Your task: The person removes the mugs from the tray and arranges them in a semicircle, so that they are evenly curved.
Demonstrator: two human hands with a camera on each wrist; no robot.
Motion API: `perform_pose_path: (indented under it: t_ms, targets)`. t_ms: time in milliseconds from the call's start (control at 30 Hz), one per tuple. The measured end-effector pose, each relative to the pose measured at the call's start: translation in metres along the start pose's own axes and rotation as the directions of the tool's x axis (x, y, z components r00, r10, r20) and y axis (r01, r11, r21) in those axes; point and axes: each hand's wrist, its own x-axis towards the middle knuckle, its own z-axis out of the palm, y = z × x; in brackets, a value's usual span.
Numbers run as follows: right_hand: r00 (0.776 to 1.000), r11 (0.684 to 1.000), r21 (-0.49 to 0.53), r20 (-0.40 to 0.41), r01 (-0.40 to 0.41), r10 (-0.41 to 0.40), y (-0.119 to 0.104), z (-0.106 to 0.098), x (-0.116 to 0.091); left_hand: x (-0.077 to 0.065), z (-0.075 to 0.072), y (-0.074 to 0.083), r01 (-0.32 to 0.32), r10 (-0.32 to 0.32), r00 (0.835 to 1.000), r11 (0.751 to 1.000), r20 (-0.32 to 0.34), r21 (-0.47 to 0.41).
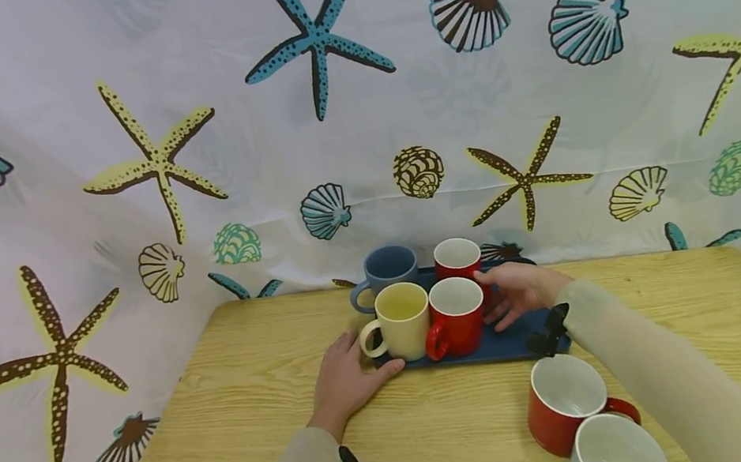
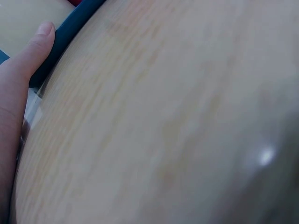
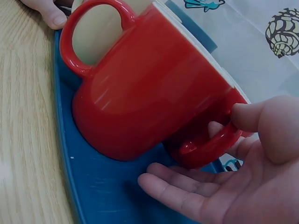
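A blue tray (image 1: pixel 496 349) bears several mugs: a blue mug (image 1: pixel 390 266) at the back left, a cream mug (image 1: pixel 405 326) in front of it, a red mug (image 1: pixel 458 322) beside that, and another red mug (image 1: pixel 458 258) behind. My right hand (image 1: pixel 518 290) pinches the rear red mug's handle (image 3: pixel 229 137) between thumb and index finger, its other fingers extended over the tray. My left hand (image 1: pixel 346 382) rests at the tray's front left corner, with its straight thumb (image 2: pixel 39 46) against the rim beside the cream mug. Its other fingers are partly hidden.
A third red mug (image 1: pixel 564 401) stands on the wooden table (image 1: pixel 437 436) at the front right, near my right forearm. Touching it in front is a pale blue-grey mug (image 1: pixel 615 450), cut off by the view's edge. A shell-and-starfish cloth (image 1: pixel 358 145) hangs behind the table.
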Motion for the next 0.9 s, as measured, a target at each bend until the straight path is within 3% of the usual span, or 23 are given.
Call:
perform_pose_path:
  t_ms: [300,900]
  targets:
    - [0.999,0.999,0.03,-0.048,0.025,-0.023,0.004,-0.009,-0.003,0.0,-0.002,0.001,-0.015,0.015,1.0,1.0,-0.011,-0.001]
    - [0.996,0.999,-0.043,-0.081,0.028,-0.032,-0.001,-0.021,-0.016,-0.002,-0.002,0.002,0.005,-0.005,1.0,1.0,0.002,-0.001]
